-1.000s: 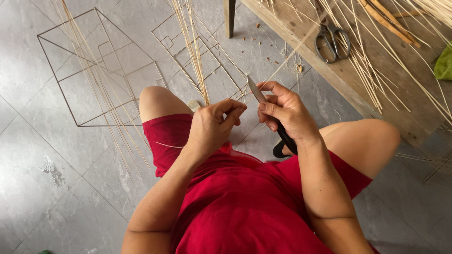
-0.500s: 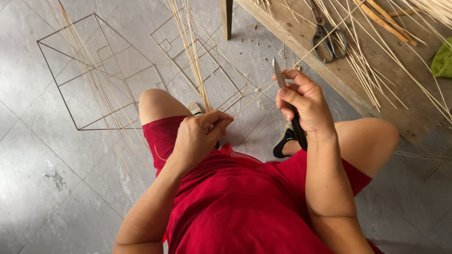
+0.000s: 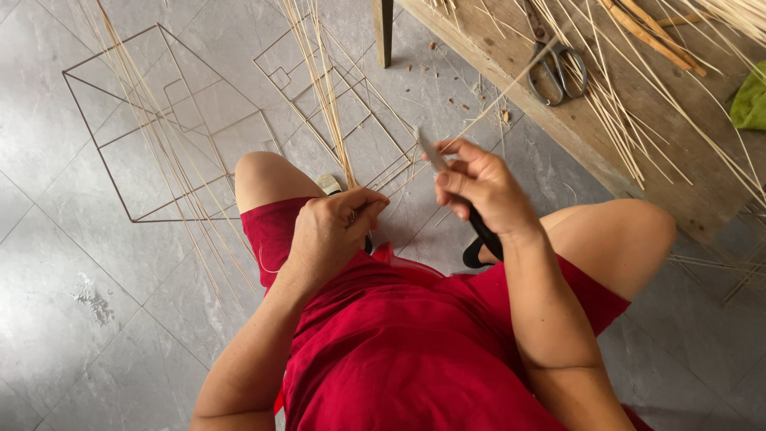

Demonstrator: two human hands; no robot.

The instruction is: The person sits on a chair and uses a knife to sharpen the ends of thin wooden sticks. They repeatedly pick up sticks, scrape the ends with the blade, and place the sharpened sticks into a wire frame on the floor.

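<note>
Head view looks down on a grey tiled floor (image 3: 96,319), the widest thing in sight, with a rough wooden desk (image 3: 670,168) along the far right. On the floor at far left stands a thin wire lantern frame (image 3: 120,152). A bundle of pale bamboo strips (image 3: 323,88) runs from the far floor down to the left hand (image 3: 331,231), whose fingers are pressed together, pinching the strips' near ends above the red-clad lap. The right hand (image 3: 483,187) is closed around a black-handled knife (image 3: 435,156), blade pointing up and far-left. Grey metal scissors (image 3: 554,68) lie on the desk among loose strips. A second ago the two hands met at the strip; now the knife hand has lifted right and away, which suggests one paring stroke is finished.
</note>
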